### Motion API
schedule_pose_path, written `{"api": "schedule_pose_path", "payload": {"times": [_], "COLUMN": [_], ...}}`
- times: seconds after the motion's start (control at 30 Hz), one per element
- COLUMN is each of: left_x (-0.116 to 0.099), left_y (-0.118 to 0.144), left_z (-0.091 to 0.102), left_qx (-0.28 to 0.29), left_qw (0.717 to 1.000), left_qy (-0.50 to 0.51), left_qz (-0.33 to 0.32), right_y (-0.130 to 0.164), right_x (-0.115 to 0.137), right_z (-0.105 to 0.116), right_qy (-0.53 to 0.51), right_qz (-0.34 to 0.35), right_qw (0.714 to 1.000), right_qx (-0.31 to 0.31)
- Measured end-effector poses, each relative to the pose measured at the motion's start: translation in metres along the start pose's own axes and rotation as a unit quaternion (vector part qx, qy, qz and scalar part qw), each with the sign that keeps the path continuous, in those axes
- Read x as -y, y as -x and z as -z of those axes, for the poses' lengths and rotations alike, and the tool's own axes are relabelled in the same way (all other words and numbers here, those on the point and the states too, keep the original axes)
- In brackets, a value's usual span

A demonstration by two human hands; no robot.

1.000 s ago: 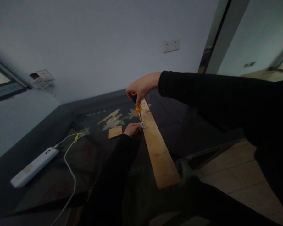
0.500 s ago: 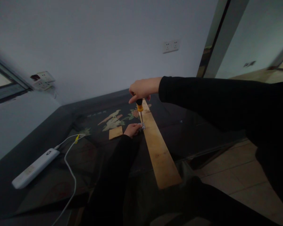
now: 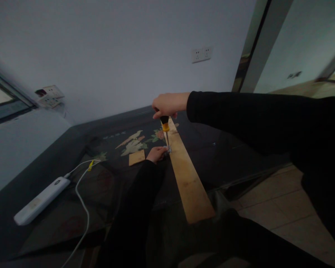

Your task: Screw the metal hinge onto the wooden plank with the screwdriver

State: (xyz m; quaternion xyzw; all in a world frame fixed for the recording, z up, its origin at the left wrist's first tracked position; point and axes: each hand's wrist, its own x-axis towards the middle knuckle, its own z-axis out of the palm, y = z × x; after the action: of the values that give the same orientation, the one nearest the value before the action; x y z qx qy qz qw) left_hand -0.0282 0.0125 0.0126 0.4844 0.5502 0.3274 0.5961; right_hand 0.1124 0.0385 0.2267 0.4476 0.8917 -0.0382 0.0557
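A long wooden plank (image 3: 188,178) lies on the dark glass table (image 3: 217,149), running from the front edge toward the wall. My right hand (image 3: 169,104) grips the top of a black and yellow screwdriver (image 3: 165,128), held upright with its tip on a small metal bracket (image 3: 169,149) at the plank's left edge. My left hand (image 3: 156,153) rests on the table beside the plank, its fingers pinching the bracket. A small wooden piece (image 3: 136,157) lies just left of that hand.
A white power strip (image 3: 40,201) with a white cable (image 3: 82,201) lies at the table's left. Wall sockets (image 3: 201,54) sit on the back wall. The table shows a bird-and-flower picture (image 3: 132,143) under the glass. Tiled floor (image 3: 290,216) is to the right.
My right hand has shifted its grip on the screwdriver handle and lowered a little, the tool standing more upright. My left hand stays at the bracket.
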Motion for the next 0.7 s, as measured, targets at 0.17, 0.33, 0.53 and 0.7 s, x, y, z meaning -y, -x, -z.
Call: {"api": "schedule_pose_path", "payload": {"times": [0.17, 0.33, 0.53, 0.7], "left_x": [-0.001, -0.002, -0.001, -0.001], "left_y": [0.002, 0.003, 0.002, 0.001], "left_z": [-0.001, -0.001, -0.001, -0.001], "left_qx": [-0.001, 0.001, -0.002, -0.002], "left_qw": [1.0, 1.0, 1.0, 1.0], "left_qy": [0.003, 0.001, 0.007, 0.006], "left_qz": [0.001, 0.002, 0.004, 0.003], "right_y": [0.006, -0.002, -0.002, -0.004], "right_x": [0.003, 0.0, 0.0, -0.002], "right_z": [0.009, 0.004, 0.005, 0.006], "right_qy": [-0.029, -0.015, 0.02, -0.009], "right_qz": [0.036, 0.039, 0.041, 0.043], "right_qw": [0.996, 0.998, 0.998, 0.996], "right_qx": [0.08, 0.039, 0.047, 0.08]}}
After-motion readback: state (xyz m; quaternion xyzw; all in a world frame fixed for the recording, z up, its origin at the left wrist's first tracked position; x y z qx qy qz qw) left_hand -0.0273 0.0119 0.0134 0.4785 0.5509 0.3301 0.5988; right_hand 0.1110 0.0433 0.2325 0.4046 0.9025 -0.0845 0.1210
